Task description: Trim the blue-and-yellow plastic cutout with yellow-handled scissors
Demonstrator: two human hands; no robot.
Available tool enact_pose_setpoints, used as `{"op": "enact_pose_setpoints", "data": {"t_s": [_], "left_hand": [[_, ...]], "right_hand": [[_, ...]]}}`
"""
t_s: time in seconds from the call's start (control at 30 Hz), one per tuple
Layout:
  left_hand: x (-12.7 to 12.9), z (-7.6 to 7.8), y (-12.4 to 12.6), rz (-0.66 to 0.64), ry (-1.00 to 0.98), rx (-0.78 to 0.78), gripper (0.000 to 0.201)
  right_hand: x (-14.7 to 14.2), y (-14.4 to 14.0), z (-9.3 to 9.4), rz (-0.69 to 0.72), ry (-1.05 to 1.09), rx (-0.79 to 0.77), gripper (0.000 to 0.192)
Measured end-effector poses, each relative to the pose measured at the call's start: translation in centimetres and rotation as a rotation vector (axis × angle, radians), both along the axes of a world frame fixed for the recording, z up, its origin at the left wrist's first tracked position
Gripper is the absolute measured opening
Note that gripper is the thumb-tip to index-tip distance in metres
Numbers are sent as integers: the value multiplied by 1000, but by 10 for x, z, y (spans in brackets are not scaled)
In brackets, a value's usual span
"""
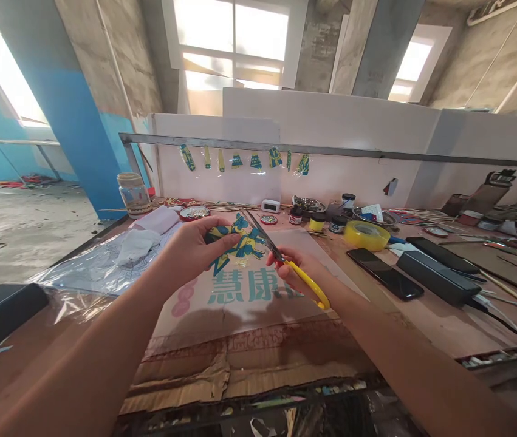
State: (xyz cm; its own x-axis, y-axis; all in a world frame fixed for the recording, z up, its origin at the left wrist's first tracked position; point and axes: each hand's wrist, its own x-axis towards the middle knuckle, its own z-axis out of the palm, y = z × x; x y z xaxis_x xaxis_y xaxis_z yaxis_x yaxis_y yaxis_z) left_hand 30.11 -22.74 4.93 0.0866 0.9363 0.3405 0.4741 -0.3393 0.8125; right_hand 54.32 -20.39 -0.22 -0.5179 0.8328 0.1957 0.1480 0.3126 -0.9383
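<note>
Between the thumb and fingers of my left hand (198,243) is a blue-and-yellow patterned cutout (242,243) with clear film around its edges. My right hand (301,267) grips a pair of scissors (306,282) by the yellow handles. The dark blades point up and to the left, at the right edge of the cutout; I cannot tell whether they touch it. Under both hands lies a white sheet (258,312) with large green characters and a pink mark, partly hidden by the hands.
Similar blue-and-yellow pieces (255,160) hang from a metal bar (331,150). Left are clear plastic film (80,267) and a glass jar (134,195). Right are small paint jars (316,222), a yellow tape roll (366,235), a phone (384,273) and a black power adapter (438,277).
</note>
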Motion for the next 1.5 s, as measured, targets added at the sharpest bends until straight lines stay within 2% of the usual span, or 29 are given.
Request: {"op": "enact_pose_setpoints", "data": {"t_s": [0.23,0.3,0.4,0.5,0.63,0.7,0.73,0.8,0.9,0.93,1.03,1.1,1.23,1.37,1.5], "left_hand": [[0,2,-1,13,8,-6,40],[-2,1,2,21,3,-3,43],[0,-6,7,-2,-17,-44,42],[12,-19,11,-77,-25,-133,35],[34,-40,11,-257,-60,-208,31],[39,-46,11,-335,-48,-220,33],[39,-47,11,-337,-37,-202,35],[34,-44,12,-222,8,-67,43],[21,-30,10,100,174,344,50],[17,-25,9,170,239,478,48],[10,-15,7,220,406,735,38],[9,-17,8,202,504,793,31],[11,-30,15,143,649,790,25],[10,-39,22,92,699,770,18],[10,-41,23,43,736,735,17]], "right_hand": [[-1,9,-10,-7,3,-6,49],[1,12,-12,-64,-22,34,47],[3,13,-11,-221,-73,169,42],[4,12,-11,-269,-71,273,41],[0,7,-13,-189,-23,247,45],[-1,6,-13,-172,-45,256,40],[0,6,-13,-178,-80,289,36],[4,9,-11,-225,-203,425,31],[14,17,-8,-327,-445,702,38],[17,20,-8,-352,-508,769,41],[22,23,-7,-366,-637,868,43],[22,21,-7,-359,-693,894,42],[19,15,-7,-304,-751,936,41],[17,12,-9,-286,-797,969,42],[16,11,-8,-274,-835,965,44]]}}
